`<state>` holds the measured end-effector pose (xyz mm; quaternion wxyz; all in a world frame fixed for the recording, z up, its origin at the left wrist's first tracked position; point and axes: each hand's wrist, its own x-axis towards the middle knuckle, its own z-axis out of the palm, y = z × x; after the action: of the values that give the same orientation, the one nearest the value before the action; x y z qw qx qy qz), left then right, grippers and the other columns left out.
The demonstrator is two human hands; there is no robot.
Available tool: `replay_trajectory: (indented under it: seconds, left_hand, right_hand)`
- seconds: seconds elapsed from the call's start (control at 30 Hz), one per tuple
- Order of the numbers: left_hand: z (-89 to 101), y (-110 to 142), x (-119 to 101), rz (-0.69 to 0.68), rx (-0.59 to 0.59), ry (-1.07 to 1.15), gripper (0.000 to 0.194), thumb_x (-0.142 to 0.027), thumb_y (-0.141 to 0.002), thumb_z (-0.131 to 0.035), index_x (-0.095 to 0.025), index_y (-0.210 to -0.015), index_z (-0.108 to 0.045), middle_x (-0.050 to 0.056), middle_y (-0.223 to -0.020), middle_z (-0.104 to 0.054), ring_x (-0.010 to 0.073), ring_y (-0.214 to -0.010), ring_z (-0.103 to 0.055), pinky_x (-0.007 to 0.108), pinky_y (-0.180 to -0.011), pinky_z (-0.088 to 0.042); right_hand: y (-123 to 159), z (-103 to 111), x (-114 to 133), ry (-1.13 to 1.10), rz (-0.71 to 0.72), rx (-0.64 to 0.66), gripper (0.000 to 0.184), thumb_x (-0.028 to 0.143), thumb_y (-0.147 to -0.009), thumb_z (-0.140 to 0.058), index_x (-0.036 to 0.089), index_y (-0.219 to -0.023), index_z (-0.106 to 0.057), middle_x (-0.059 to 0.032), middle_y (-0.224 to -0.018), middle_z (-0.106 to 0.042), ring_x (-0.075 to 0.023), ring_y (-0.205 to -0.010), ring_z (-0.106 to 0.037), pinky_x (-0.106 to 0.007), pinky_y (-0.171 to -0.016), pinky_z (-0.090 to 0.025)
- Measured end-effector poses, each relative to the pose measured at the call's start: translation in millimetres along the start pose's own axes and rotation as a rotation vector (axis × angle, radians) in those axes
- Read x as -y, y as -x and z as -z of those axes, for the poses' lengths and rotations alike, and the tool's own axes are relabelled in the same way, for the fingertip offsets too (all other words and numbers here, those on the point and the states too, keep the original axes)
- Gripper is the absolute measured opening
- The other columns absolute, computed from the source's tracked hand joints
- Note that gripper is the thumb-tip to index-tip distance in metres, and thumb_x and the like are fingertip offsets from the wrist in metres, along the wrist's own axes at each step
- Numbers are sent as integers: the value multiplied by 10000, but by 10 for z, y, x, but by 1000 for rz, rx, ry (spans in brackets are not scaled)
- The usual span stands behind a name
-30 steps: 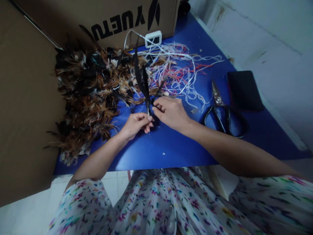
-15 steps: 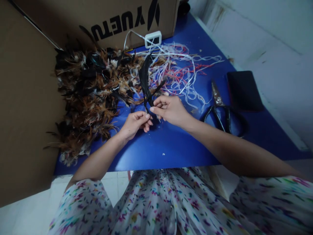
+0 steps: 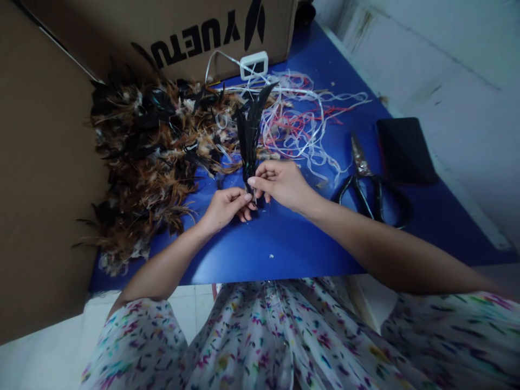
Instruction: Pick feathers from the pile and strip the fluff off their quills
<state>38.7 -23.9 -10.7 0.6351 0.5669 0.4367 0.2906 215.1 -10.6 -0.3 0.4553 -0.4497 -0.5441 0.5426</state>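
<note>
A small bunch of black feathers (image 3: pixel 251 132) stands with its tips pointing away from me, above the front part of the blue table. My left hand (image 3: pixel 231 207) pinches the quill ends at the bottom between thumb and forefinger. Just to the right, my right hand (image 3: pixel 280 184) is closed on the lower part of the same bunch, thumb against fingertips. The fingers hide most of the quills. To the left lies a wide heap of brown and black feathers (image 3: pixel 150 162), close to my left hand.
Tangled white and red strings (image 3: pixel 309 124) lie behind my right hand. Scissors with black handles (image 3: pixel 361 173) and a dark phone-like slab (image 3: pixel 406 150) are at the right. A cardboard box (image 3: pixel 122 32) with a small white device (image 3: pixel 254 65) before it stands at the back.
The black feathers have come together into a tighter, more upright bunch, where before one stuck out to the right. Both hands have barely moved.
</note>
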Motion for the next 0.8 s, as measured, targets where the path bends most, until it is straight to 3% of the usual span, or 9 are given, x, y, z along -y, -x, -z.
replay_trajectory:
  seconds: [0.37,0.8]
  left_hand:
    - [15,15,50,-84,-103,-307,470,-602,-862,-622,-144,-759,-656,28,-587,-685,110,-483,-635,204,-488,-516]
    - [1,30,20,-136,-107,-417,402,-497,-920,-588,-150,-730,-658,16,-567,-673,98,-472,-621,185,-485,-482]
  right_hand:
    - [21,-43,-36,-77,-9,1,370,424,-712,-825,174,-680,-555,-1,-532,-660,-92,-410,-581,-203,-397,-483]
    - [34,-93,-36,-175,-22,-20,396,424,-698,-846,176,-671,-538,4,-523,-662,-92,-403,-596,-205,-417,-513]
